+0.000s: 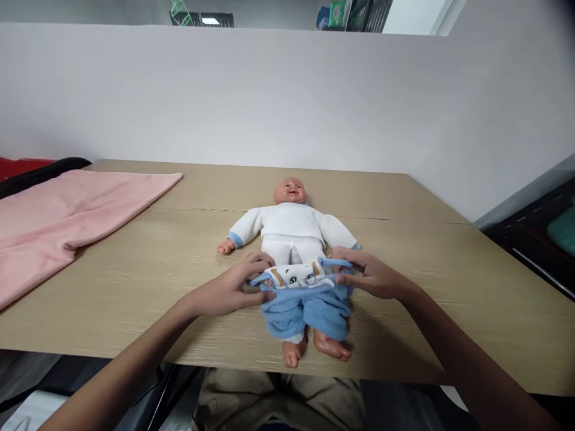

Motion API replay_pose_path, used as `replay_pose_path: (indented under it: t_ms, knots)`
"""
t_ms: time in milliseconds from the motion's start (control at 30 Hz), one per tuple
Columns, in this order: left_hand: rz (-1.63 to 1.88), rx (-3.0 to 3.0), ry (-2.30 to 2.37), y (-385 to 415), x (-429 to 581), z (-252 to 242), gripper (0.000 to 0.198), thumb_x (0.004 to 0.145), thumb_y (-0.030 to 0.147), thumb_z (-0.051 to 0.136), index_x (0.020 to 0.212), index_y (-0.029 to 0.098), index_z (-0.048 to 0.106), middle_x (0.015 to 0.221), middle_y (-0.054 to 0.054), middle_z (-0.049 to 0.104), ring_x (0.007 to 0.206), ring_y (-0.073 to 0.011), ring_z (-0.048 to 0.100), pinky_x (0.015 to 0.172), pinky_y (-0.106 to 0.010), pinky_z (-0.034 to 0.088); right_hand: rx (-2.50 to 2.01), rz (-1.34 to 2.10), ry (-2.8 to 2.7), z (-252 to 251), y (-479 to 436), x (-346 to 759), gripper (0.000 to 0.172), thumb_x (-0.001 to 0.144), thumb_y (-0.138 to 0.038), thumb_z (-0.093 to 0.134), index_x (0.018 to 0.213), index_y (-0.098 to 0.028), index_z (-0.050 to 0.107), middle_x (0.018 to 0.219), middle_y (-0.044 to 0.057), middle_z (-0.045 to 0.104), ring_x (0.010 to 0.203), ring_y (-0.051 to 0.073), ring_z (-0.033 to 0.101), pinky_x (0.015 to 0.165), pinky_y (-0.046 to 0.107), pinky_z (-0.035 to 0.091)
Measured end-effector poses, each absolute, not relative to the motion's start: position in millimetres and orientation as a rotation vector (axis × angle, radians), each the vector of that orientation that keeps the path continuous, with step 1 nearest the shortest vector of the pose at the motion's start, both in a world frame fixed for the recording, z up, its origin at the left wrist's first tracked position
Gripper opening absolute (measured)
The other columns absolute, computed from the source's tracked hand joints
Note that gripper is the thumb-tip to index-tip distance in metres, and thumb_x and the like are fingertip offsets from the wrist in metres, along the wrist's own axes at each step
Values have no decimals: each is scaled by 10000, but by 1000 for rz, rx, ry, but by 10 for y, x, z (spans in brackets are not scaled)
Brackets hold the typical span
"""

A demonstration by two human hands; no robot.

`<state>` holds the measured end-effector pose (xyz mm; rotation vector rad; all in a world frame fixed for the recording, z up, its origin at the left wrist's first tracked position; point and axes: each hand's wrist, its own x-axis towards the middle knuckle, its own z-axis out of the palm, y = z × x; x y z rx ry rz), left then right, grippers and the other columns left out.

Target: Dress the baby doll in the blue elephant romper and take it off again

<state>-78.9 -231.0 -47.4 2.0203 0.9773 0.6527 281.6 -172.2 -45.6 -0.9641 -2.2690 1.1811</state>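
A baby doll (291, 191) lies on its back, head toward the wall and bare feet toward me. It has on a white long-sleeved top (294, 221) with blue cuffs, and white bottoms (278, 250). Fluffy blue pants (305, 308) are around its legs; at their waist a white part with a printed face shows. My left hand (238, 284) grips the left side of the waistband between thumb and fingers. On the opposite side, my right hand (371, 272) pinches the waistband's right edge. Some fingertips are hidden in the fabric.
The doll rests on a wooden table (157, 257) against a white wall (224, 96). A pink cloth (85, 209) covers the table's left part, beside a black and red object (40, 170). Dark crates (539, 227) stand off to the right.
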Motion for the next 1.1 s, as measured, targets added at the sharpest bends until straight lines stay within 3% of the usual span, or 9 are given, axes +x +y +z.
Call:
replay_pose_path:
  t_ms: [100,200,433,500,600,667,833,1000,1100]
  knots:
    - [861,1775,1131,-2214,-745,-601,294,1058,524,612,1123,237,627,1131,-44,664,1069,-238,606,918,-338,493,-1021,1133,-2022,-513,-1619,2645,410,1038,-644,618,969,-240,633,870,-12,529,807,188,512,743,313,428]
    - [893,1619,1223,-2059,-709,-697,399,1002,607,657,1091,223,602,1024,-29,642,976,-234,597,896,-361,492,-1117,1089,-1920,-634,-1494,2496,444,1035,-697,579,983,-257,617,872,-6,564,792,205,543,737,332,465]
    - [961,2017,1302,-1934,-729,-663,332,1009,543,670,1101,224,659,1218,-83,651,1180,-292,574,1073,-409,422,-1124,763,-1947,-783,-1473,2417,357,990,-629,671,1047,-277,682,1104,85,739,1080,324,665,1035,456,512]
    - [1036,2054,1324,-1848,-699,-699,294,1044,516,621,1115,231,635,1201,-68,646,1159,-274,577,1059,-386,425,-1170,633,-1906,-801,-1449,2363,303,1024,-575,618,1021,-273,639,1006,61,717,977,289,660,962,428,508]
    - [1057,1868,1394,-1602,-602,-801,305,1074,541,561,1056,238,579,913,14,598,861,-204,557,840,-325,452,-1330,633,-1749,-868,-1284,2229,288,1022,-570,591,1039,-282,584,770,-12,622,730,243,586,764,373,466]
    - [1104,1713,1381,-1412,-543,-868,350,1051,582,588,1068,232,588,878,26,594,801,-188,536,778,-309,446,-1351,674,-1676,-934,-1118,2146,328,1000,-603,589,1030,-278,565,775,-14,611,720,240,573,738,361,451]
    - [1025,1697,1165,-1170,-675,-950,485,1012,630,643,1191,183,700,1136,-68,724,1054,-264,631,978,-367,495,-1234,763,-1730,-1063,-933,2229,395,975,-647,621,1015,-254,607,940,23,690,891,251,641,842,360,503]
    - [790,1775,1000,-1269,-1073,-923,366,947,497,740,1186,220,757,1285,-94,760,1310,-350,622,1207,-453,409,-1177,856,-1848,-1157,-1183,2629,376,907,-617,734,897,-243,692,938,44,714,965,288,661,977,423,535]
    - [747,1716,959,-1349,-1113,-912,408,843,411,838,1202,238,751,1273,-93,772,1356,-368,612,1250,-488,382,-1141,1010,-1759,-1248,-1297,2677,379,933,-615,715,1046,-256,757,1123,74,781,1166,330,685,1106,475,528]
